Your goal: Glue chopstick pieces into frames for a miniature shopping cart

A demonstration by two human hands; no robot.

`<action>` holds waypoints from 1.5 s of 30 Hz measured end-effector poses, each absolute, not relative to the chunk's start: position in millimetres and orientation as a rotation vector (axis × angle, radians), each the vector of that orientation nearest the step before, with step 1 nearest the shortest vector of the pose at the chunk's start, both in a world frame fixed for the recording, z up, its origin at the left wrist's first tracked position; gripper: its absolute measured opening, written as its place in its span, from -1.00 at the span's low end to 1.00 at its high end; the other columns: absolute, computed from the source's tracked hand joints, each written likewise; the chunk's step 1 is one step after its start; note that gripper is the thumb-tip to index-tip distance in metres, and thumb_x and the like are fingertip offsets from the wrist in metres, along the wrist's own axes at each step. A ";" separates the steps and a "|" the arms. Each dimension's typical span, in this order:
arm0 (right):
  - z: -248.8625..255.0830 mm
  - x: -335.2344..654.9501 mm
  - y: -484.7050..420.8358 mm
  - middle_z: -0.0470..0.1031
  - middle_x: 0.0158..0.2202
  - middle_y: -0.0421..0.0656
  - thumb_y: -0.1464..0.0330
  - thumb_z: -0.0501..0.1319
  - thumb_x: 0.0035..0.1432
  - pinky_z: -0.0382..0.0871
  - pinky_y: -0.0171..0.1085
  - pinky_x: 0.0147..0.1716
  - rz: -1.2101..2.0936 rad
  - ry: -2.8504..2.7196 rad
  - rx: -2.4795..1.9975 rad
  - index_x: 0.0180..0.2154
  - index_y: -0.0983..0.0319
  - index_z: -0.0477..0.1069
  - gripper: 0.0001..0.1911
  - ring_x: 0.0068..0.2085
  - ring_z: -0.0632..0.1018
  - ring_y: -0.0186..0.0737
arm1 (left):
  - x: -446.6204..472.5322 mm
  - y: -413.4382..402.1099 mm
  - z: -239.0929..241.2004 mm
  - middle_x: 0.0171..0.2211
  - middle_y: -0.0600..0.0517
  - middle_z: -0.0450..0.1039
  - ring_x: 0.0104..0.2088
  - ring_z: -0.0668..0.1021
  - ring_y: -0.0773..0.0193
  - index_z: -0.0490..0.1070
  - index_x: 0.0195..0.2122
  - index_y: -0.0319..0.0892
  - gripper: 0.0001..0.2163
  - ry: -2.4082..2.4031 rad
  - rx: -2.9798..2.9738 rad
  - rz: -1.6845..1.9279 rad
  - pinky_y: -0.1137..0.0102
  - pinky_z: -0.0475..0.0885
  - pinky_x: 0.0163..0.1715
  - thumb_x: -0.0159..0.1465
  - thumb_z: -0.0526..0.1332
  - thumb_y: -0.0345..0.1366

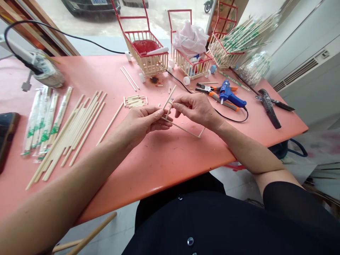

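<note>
Both hands meet over the middle of the pink table [159, 166], holding a small frame of glued wooden sticks [186, 130]. My left hand [145, 122] pinches the frame's left end with fingers closed. My right hand [192, 106] is closed on the upright sticks at the top, one of which pokes up toward the far side. A short bundle of cut sticks [135, 101] lies just beyond my left hand. The frame's lower right corner hangs just above the tabletop.
Loose chopsticks [74, 131] and wrapped ones [42, 120] lie at left beside a dark phone [6, 136]. A blue glue gun [230, 95], pliers [209, 90] and black shears [271, 106] sit at right. Three stick-built carts [148, 53] stand at the back.
</note>
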State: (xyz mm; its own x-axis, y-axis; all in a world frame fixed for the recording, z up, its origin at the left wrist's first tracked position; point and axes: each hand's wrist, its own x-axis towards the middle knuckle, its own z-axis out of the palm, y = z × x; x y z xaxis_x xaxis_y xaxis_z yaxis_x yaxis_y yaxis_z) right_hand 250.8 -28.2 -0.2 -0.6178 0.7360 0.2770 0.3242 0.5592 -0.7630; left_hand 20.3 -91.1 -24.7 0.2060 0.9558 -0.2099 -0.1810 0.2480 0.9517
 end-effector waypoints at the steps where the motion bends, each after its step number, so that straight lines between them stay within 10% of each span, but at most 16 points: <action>1: -2.0 250.7 -27.3 0.70 -0.38 -0.18 0.29 0.29 0.50 0.30 -0.31 -0.34 0.909 -2.201 -0.828 -0.20 0.28 0.67 -0.75 -0.37 0.56 -0.35 | 20.8 -91.7 -24.0 -0.19 -0.18 0.78 -0.23 0.82 0.09 0.73 -0.10 -0.27 -0.67 1.027 0.971 1.002 0.23 0.79 -0.06 0.28 0.61 -0.11; 33: -4.0 249.3 -27.9 0.68 -0.41 -0.20 0.29 0.30 0.47 0.34 -0.31 -0.31 0.887 -2.214 -0.839 -0.28 0.26 0.64 -0.74 -0.35 0.55 -0.33 | 29.4 -101.9 -9.3 -0.20 -0.17 0.78 -0.19 0.82 0.07 0.74 -0.11 -0.26 -0.70 1.118 1.023 0.998 0.16 0.78 0.01 0.27 0.58 -0.14; 40: -2.4 250.6 -26.2 0.72 -0.37 -0.14 0.23 0.30 0.47 0.36 -0.31 -0.32 0.943 -2.170 -0.856 -0.22 0.28 0.66 -0.72 -0.33 0.58 -0.30 | 10.1 -89.7 6.9 -0.06 -0.18 0.76 -0.32 0.75 0.16 0.72 -0.15 -0.22 -0.69 1.406 1.254 0.989 0.36 0.64 -0.40 0.35 0.43 -0.04; 45: -3.6 253.3 -23.4 0.77 -0.31 -0.06 0.22 0.29 0.46 0.40 -0.31 -0.31 0.982 -2.142 -0.900 -0.21 0.31 0.68 -0.69 -0.34 0.62 -0.31 | -26.0 -71.7 11.6 -0.24 0.00 0.73 -0.30 0.65 0.20 0.75 -0.03 -0.18 -0.73 2.107 1.592 0.990 0.31 0.57 -0.10 0.31 0.32 -0.31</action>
State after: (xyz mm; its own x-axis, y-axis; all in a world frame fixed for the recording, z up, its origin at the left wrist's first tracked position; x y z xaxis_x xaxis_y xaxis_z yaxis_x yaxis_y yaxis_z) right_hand 253.3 -23.4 -3.6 -0.5832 0.7758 0.2408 0.3236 0.4937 -0.8072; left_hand -26.0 -71.7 11.6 -0.3280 0.9326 0.1504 0.7111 0.1390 0.6892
